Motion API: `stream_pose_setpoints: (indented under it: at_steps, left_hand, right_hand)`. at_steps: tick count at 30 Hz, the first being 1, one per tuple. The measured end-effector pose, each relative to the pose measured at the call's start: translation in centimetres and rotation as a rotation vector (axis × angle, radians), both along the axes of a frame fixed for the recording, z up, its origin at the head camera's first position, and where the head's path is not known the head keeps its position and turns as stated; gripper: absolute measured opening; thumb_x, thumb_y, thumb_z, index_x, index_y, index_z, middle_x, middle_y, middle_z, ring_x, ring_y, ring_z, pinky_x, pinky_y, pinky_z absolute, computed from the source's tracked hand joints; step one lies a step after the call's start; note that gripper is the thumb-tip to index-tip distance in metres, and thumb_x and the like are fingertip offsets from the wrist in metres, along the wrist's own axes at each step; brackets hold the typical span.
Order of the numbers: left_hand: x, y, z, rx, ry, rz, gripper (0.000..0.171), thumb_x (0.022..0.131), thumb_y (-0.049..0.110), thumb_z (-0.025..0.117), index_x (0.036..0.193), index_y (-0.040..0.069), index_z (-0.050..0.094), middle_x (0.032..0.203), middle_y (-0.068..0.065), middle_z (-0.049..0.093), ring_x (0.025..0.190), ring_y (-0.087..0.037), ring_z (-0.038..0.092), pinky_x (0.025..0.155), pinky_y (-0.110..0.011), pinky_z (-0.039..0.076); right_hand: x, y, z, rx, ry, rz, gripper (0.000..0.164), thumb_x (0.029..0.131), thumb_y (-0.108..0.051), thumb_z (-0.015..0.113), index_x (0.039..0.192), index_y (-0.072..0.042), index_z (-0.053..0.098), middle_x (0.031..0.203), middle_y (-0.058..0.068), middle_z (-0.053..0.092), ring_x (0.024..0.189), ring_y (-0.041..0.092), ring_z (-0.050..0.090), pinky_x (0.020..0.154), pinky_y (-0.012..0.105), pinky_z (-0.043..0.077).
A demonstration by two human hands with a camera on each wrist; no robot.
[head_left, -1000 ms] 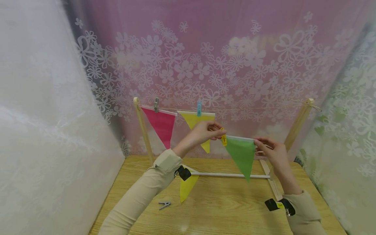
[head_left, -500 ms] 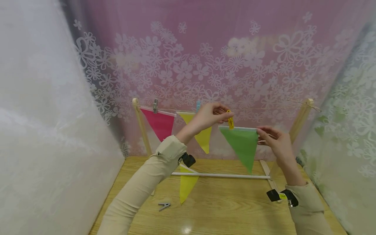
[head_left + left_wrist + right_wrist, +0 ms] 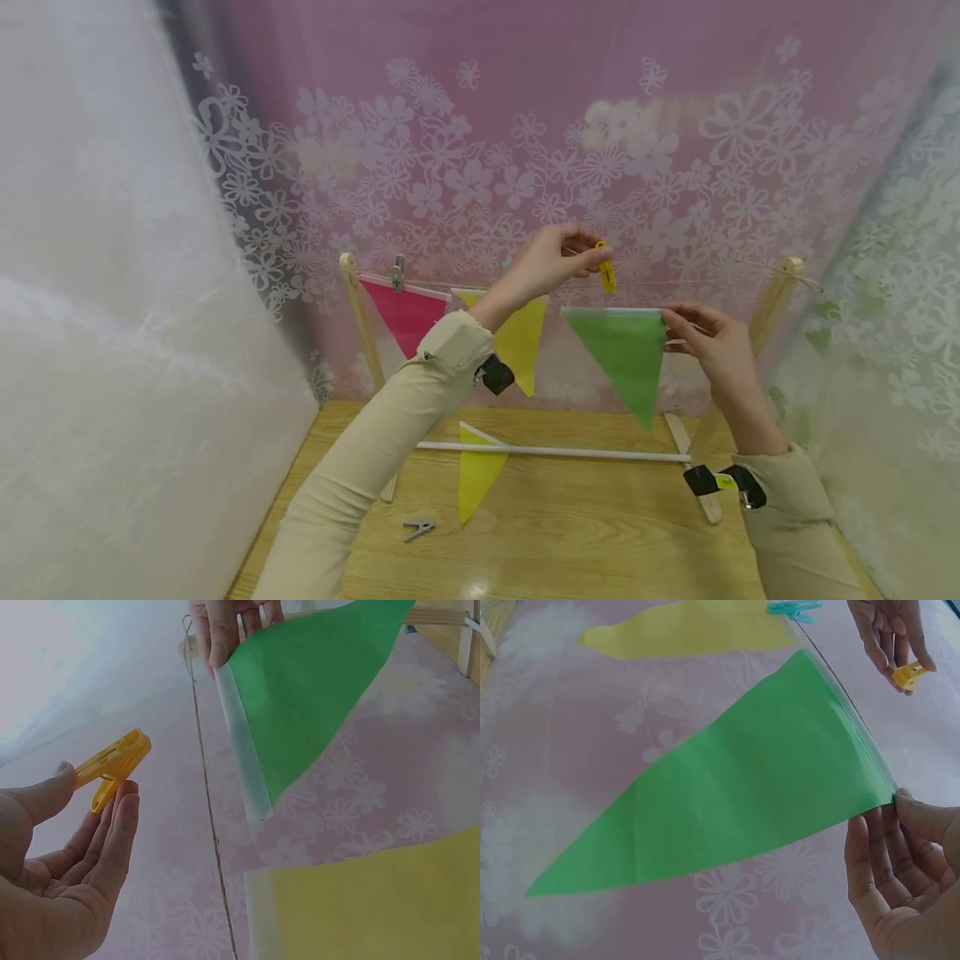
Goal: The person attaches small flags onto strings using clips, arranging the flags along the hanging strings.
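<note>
My left hand (image 3: 558, 258) pinches a yellow clothespin (image 3: 607, 268) by its handle ends, up at the height of the string (image 3: 208, 780). In the left wrist view that clothespin (image 3: 116, 765) is apart from the string. Thumb and fingers of my right hand (image 3: 712, 350) pinch the right top corner of a green pennant (image 3: 622, 358). Its white top edge lies a little below the string in the head view, and its point hangs down. Left of it a yellow pennant (image 3: 521, 342) hangs under a blue clothespin (image 3: 795, 609), partly behind my left arm.
A red pennant (image 3: 408, 315) hangs from a grey clothespin (image 3: 397, 273) near the left wooden post (image 3: 362, 325). The right post (image 3: 772, 304) holds the string's other end. On the table (image 3: 570, 533) lie another yellow pennant (image 3: 480, 483), a grey clothespin (image 3: 418, 529) and a white rod (image 3: 585, 452).
Both hands have risen. The yellow clothespin has moved up and right, away from the green pennant's top edge, and the pennant has been lifted toward the string.
</note>
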State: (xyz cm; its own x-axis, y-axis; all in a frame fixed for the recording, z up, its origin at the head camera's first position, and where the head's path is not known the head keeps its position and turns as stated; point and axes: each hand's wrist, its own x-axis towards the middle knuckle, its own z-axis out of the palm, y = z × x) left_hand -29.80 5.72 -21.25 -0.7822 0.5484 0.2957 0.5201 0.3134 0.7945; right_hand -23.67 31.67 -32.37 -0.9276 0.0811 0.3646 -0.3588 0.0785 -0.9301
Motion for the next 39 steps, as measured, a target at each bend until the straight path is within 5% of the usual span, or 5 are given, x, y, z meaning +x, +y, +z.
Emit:
stream_pose_setpoints:
  at_steps: [7,15,39]
  left_hand:
    - [-0.9,1.1,0.2,-0.064,0.036,0.083,0.036,0.100,0.036,0.066,0.123,0.009,0.065,0.106,0.000,0.073,0.086,-0.007,0.070,0.078,-0.020,0.055]
    - [-1.8,2.0,0.2,-0.056,-0.002,0.134,0.031,0.098,0.033,0.070,0.117,0.008,0.068,0.101,-0.001,0.074,0.082,-0.008,0.070,0.075,-0.020,0.056]
    - [-2.3,3.0,-0.2,-0.148,0.068,0.146,0.020,0.099,0.028,0.068,0.105,0.009,0.071,0.095,-0.004,0.074,0.077,-0.010,0.069,0.067,-0.019,0.055]
  right_hand:
    - [-0.5,0.1,0.5,-0.016,-0.004,0.007,0.033,0.098,-0.017,0.069,0.123,0.004,0.065,0.099,-0.007,0.072,0.082,0.008,0.067,0.069,0.021,0.059]
    - [-0.7,-0.1,1.0,0.000,-0.004,0.007,0.027,0.097,-0.018,0.070,0.119,-0.002,0.070,0.098,-0.008,0.073,0.081,0.008,0.068,0.068,0.021,0.060]
    - [-1.4,-0.4,1.2,-0.037,0.013,0.018,0.027,0.096,-0.018,0.071,0.118,-0.002,0.071,0.098,-0.006,0.073,0.080,0.009,0.068,0.068,0.021,0.059]
